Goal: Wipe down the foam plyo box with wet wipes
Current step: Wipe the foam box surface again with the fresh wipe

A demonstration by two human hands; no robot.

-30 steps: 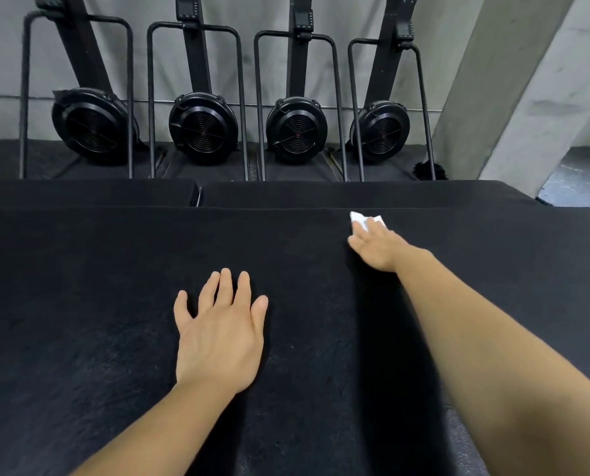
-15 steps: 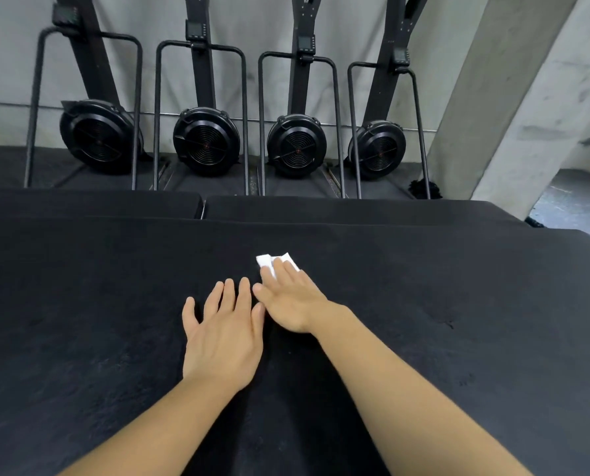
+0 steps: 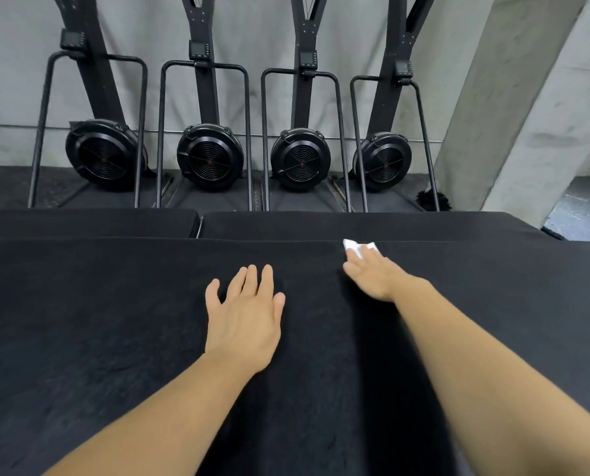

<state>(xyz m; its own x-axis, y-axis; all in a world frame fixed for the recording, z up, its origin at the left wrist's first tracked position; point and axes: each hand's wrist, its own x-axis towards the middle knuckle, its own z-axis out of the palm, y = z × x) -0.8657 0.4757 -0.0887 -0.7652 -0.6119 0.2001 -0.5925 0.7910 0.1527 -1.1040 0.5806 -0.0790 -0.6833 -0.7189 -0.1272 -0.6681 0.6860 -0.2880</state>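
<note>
The foam plyo box point(image 3: 98, 321) fills the view, black top up. The left hand point(image 3: 244, 314) lies flat and open on it, a steady brace. The right hand point(image 3: 372, 274), fingers straight, presses the wet wipe point(image 3: 355, 246) near the box's far edge. Overlapping strokes under even pressure would probably cover it best.

On the foam plyo box point(image 3: 115, 321) lies a white wipe point(image 3: 354, 246) (far edge).

blk foam box point(image 3: 115, 338), white wipe point(image 3: 353, 246).
</note>
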